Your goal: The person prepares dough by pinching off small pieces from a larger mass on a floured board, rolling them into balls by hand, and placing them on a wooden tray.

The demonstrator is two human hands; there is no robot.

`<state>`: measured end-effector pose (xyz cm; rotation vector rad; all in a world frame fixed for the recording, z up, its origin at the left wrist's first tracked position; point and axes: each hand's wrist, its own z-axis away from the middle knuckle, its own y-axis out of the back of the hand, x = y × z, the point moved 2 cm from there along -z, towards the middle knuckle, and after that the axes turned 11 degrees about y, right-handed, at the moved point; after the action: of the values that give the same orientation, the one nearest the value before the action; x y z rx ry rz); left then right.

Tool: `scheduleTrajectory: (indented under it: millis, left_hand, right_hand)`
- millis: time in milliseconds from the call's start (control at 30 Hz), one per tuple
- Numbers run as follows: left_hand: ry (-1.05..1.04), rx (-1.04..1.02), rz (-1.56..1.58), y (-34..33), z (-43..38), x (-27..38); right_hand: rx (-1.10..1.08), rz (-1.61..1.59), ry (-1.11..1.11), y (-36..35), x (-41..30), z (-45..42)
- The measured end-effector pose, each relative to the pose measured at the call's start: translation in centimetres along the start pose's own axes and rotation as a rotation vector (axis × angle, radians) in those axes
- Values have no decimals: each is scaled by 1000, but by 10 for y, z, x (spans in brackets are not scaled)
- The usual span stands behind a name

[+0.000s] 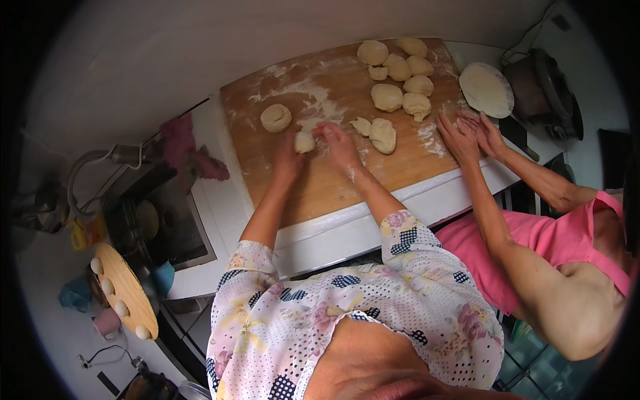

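A small white dough ball (304, 143) rests against the fingers of my left hand (288, 156), low over the wooden board (320, 185). My right hand (340, 145) is just to the right of it, fingers loosely curled and apart from the ball. Beyond my left hand lies a rounded dough piece (276, 118). Loose flour (316, 97) whitens the wood between them. An oblong dough piece (383, 136) with a small dough scrap (361, 126) beside it lies right of my right hand.
Several dough lumps (398, 67) sit at the board's far right. Beside me, a co-worker's hands (467, 131) touch the right edge, near a plate of flour (486, 90) and a dark pot (537, 85). Left are a sink (172, 220) and a round wooden board (125, 285) bearing small balls.
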<state>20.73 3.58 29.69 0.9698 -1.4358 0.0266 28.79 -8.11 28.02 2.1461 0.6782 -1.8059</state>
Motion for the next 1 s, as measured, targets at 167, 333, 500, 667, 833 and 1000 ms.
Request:
scheduleTrajectory:
  millis: [167, 333, 500, 667, 833, 1000]
  left_hand:
    - [47, -74, -76, -31, -27, 14]
    - [-212, -4, -200, -8, -9, 18]
    - [82, -131, 233, -5, 6, 10]
    - [123, -144, 272, -12, 32, 14]
    - [-188, -145, -34, 1, 72, -8]
    - [-142, -73, -88, 10, 36, -13]
  right_hand:
    - [110, 260, 46, 9, 6, -23]
    - [-89, 104, -60, 5, -22, -10]
    - [225, -122, -187, 7, -3, 10]
    - [50, -16, -2, -21, -1, 39]
    - [-38, 494, 116, -31, -10, 99]
    - [-33, 511, 214, -48, -1, 49]
